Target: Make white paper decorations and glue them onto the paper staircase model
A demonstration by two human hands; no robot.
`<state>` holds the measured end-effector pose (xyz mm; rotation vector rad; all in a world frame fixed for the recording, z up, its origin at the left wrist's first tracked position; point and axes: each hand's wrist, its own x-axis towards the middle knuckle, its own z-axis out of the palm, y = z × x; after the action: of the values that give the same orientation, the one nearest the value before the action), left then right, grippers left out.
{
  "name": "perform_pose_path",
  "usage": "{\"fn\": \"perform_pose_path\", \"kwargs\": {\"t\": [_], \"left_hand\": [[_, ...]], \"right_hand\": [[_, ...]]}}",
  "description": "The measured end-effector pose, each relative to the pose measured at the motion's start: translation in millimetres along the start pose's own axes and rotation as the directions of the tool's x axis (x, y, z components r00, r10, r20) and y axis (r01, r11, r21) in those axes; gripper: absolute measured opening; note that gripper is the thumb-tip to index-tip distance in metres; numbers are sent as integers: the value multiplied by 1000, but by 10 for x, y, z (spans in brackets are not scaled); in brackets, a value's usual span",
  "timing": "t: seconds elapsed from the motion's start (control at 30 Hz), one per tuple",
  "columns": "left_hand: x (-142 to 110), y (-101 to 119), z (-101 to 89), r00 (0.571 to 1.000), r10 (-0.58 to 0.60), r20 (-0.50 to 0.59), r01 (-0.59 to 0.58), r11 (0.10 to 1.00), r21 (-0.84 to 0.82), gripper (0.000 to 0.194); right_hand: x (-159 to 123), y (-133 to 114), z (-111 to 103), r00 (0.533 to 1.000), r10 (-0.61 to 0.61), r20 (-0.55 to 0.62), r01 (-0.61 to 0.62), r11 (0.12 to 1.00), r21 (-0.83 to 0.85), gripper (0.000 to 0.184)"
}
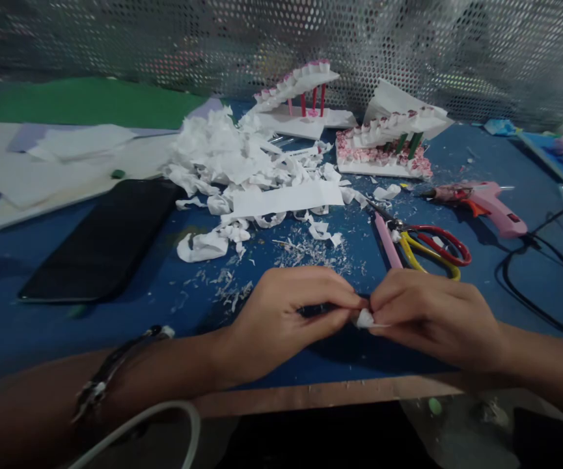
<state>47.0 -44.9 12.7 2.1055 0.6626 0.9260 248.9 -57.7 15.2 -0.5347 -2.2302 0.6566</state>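
Head view: my two hands at work near the lower centre of the frame, at the front of the blue tabletop [471, 156]. The left hand [281, 319] and right hand [432, 316] meet there, each pinching, thumb against forefinger, a small white piece [364, 318], seemingly paper. Because the fingers cover much of it, I cannot tell whether it is folded or rolled.

State of the work: two stepped models, a rear model [297, 85] at top centre and a nearer model [383, 140] at upper right, stand raised on posts, with small white pieces lined along their slopes. I judge the work part-way along: the pinched piece is attached to neither model and its shaping looks unfinished. A flat white strip [288, 198] lies uncurled before the scrap heap [227, 146].

Edges and room: the wooden front edge [310, 394] runs just below my hands, leaving little depth toward my body. Beyond my right knuckles lie a pink stick [388, 241] and a red-and-yellow-handled tool [398, 225], limiting forward reach. At right, a glue gun [493, 202] and its looped cable [504, 267] bound sideways travel. More room lies leftward, between my left forearm and the black phone [108, 241].
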Motion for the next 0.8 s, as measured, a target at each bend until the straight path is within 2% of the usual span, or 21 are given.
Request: {"fn": "perform_pose_path", "kwargs": {"t": [0.13,0.3,0.43,0.53,0.6,0.67,0.8], "left_hand": [[1,0,16,998,59,29,-59,998,-11,7],[6,-34,24,993,90,75,-85,994,-62,9],[27,-25,5,976,56,211,-31,992,-122,11],[40,-3,-11,955,22,294,26,987,-157,10],[44,9,-11,960,-18,278,64,985,-159,6],[43,14,-3,974,-72,214,103,985,-139,3],[39,3,21,976,-209,53,214,968,-127,10]], "right_hand": [[8,-22,4,1000,22,-15,-22,998,-53,4],[-10,-3,5,999,51,-11,-52,995,-80,10],[-27,24,10,990,117,78,-111,991,-72,23],[-20,8,-5,982,136,134,-131,990,-44,25],[-12,-16,-26,981,156,118,-151,987,-51,21],[-7,-35,-49,989,129,78,-123,989,-84,20],[-10,-38,-67,995,-50,84,63,984,-165,25]]}}
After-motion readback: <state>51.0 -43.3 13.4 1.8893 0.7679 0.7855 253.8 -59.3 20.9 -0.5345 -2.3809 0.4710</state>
